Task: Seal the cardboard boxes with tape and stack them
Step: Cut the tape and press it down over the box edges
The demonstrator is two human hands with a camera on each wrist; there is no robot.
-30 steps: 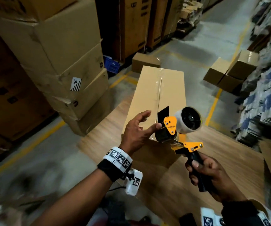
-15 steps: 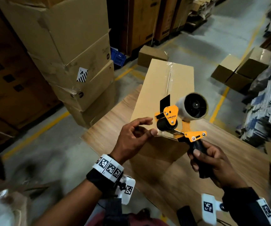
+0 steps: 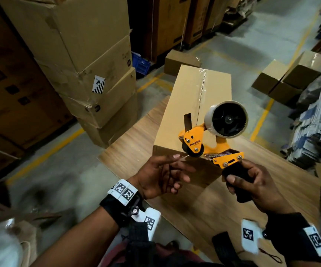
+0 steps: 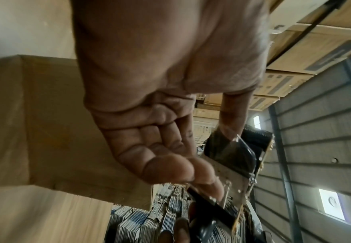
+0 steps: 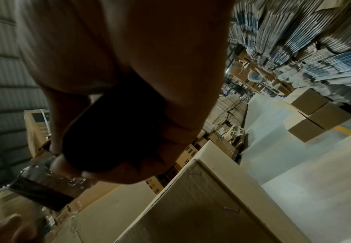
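The cardboard box (image 3: pixel 196 105) is long and tan, lying flat on the wood-grain surface (image 3: pixel 134 143), with a strip of clear glossy tape along its top centre seam. Staples show on its near end in the right wrist view. One tape dispenser (image 3: pixel 211 137) hangs in the air above the box's near end: orange frame, black roller, black handle, and a single roll of pale tape (image 3: pixel 226 118) on a black hub.

Three more small boxes (image 3: pixel 287 78) sit on the floor beyond, one behind the long box and two together to the right. A stack of large cartons (image 3: pixel 90 60) stands on the left.

The right hand (image 3: pixel 252 185) is wrapped round the dispenser's handle, thumb on top. The left hand (image 3: pixel 161 176) is raised beside the roller, palm turned inward; its thumb and forefinger pinch the loose end of clear tape at the roller, the other fingers (image 3: pixel 180 178) loosely bent.
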